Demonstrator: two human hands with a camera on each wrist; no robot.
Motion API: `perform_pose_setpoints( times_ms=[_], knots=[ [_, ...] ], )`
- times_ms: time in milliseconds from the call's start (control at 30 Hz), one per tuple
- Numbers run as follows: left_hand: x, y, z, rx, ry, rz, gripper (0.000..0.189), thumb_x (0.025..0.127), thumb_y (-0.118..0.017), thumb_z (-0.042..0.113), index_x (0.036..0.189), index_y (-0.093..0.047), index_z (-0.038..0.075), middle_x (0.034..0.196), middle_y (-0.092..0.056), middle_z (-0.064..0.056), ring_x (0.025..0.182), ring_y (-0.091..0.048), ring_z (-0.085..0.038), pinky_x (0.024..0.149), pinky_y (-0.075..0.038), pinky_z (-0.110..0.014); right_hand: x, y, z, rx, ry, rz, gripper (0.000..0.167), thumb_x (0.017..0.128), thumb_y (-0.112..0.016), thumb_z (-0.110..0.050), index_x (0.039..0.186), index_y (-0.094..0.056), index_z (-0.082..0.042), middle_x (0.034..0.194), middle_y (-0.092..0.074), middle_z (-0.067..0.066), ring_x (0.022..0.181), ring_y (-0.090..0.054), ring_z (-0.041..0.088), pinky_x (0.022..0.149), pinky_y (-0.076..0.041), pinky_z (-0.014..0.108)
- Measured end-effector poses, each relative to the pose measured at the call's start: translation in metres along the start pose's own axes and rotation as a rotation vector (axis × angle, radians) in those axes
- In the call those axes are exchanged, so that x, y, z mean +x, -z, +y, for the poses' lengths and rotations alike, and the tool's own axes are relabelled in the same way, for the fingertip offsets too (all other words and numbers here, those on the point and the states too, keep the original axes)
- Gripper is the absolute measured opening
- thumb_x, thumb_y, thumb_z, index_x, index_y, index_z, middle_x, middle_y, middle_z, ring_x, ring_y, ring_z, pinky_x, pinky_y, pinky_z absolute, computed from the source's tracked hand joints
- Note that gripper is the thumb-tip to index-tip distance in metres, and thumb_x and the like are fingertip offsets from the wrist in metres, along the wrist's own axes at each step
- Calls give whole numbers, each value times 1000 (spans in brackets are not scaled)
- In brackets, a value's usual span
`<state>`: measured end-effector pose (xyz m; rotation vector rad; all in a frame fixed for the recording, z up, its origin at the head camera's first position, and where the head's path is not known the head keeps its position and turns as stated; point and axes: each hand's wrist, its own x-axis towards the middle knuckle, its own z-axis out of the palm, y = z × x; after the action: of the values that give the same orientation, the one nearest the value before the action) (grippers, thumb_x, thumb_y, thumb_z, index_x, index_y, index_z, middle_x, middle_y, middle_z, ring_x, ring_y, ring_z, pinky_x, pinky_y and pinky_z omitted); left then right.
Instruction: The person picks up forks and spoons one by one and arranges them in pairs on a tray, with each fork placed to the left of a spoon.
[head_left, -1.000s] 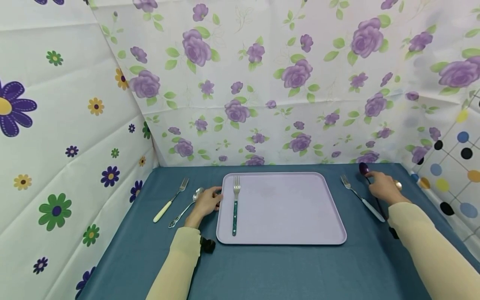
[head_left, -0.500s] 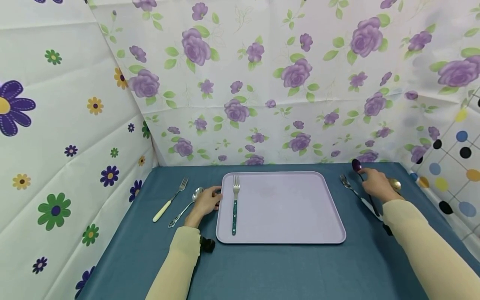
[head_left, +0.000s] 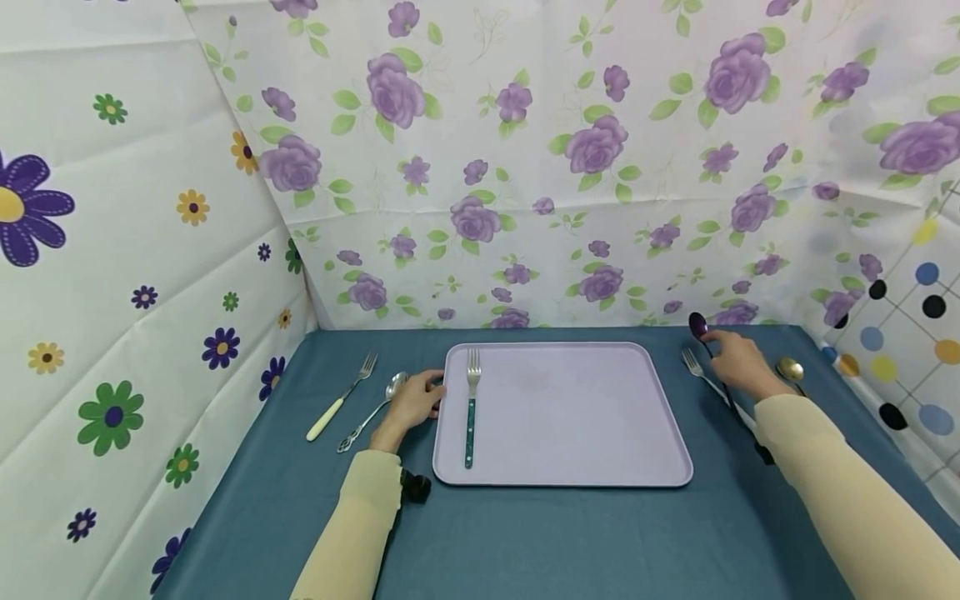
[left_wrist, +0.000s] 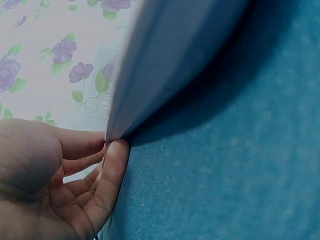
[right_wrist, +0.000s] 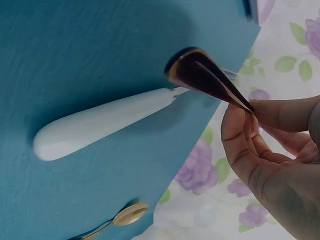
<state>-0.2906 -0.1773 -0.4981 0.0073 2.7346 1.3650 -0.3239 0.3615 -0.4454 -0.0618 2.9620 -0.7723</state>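
My right hand [head_left: 738, 367] pinches a dark purple spoon [head_left: 698, 325] between thumb and fingertips, near its bowl. The spoon's handle slants back toward me over a white-handled fork [head_left: 692, 362]. In the right wrist view the broad dark handle end [right_wrist: 200, 75] rises above the fork's white handle [right_wrist: 105, 122]. At the left edge of a lilac tray [head_left: 577, 417], my left hand [head_left: 411, 404] holds the rim between thumb and fingers; the left wrist view shows the fingertips right at that edge [left_wrist: 117, 130]. A green-handled fork [head_left: 470, 417] lies along the tray's left side.
A gold spoon [head_left: 790, 368] lies right of my right hand. Left of my left hand are an ornate silver spoon [head_left: 366, 427] and a cream-handled fork [head_left: 341, 402]. Patterned cloths [head_left: 472, 267] stand up behind and beside the blue-covered table [head_left: 570, 542].
My right hand has carried the dark spoon leftward, from beside the white-handled fork to over it, uncovering more of the gold spoon. My left hand stays at the tray's edge.
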Motion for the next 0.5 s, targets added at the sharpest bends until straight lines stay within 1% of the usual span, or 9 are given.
perform_pose_setpoints(
  times_ms=[67, 133, 267, 400, 500],
  knots=[
    [0, 0, 0, 1, -1, 1, 43, 107, -59, 13, 147, -55, -2, 96, -64, -13, 77, -68, -17, 67, -60, -30, 0, 0, -5, 6, 5, -4, 59, 85, -41, 7, 143, -45, 13, 59, -39, 1, 50, -33, 13, 49, -31, 29],
    [0, 0, 0, 0, -2, 0, 44, 107, -59, 13, 147, -55, -2, 96, -64, -13, 77, -68, -17, 67, -60, -30, 0, 0, -9, 14, 19, -2, 59, 84, -41, 7, 143, -46, 13, 59, -38, -1, 51, -33, 13, 49, -31, 30],
    [0, 0, 1, 0, 1, -1, 43, 107, -59, 13, 147, -55, -2, 96, -64, -13, 77, -67, -17, 68, -60, -30, 2, -3, -17, 32, 40, -4, 61, 83, -41, 9, 143, -46, 13, 59, -38, -1, 50, -32, 13, 49, -29, 30],
    [-1, 1, 2, 1, 3, 1, 43, 107, -59, 13, 147, -56, -1, 95, -64, -13, 77, -67, -17, 67, -60, -30, 5, -6, -22, 59, 40, -22, 59, 87, -41, 10, 145, -45, 13, 60, -42, 0, 50, -34, 13, 49, -32, 30],
    [-1, 1, 2, 1, 4, 0, 43, 107, -59, 13, 147, -55, -1, 95, -64, -13, 77, -67, -17, 67, -60, -30, 6, -10, -26, 57, 40, -24, 56, 89, -42, 9, 145, -45, 13, 62, -46, 3, 50, -36, 14, 50, -33, 31]
  ],
)
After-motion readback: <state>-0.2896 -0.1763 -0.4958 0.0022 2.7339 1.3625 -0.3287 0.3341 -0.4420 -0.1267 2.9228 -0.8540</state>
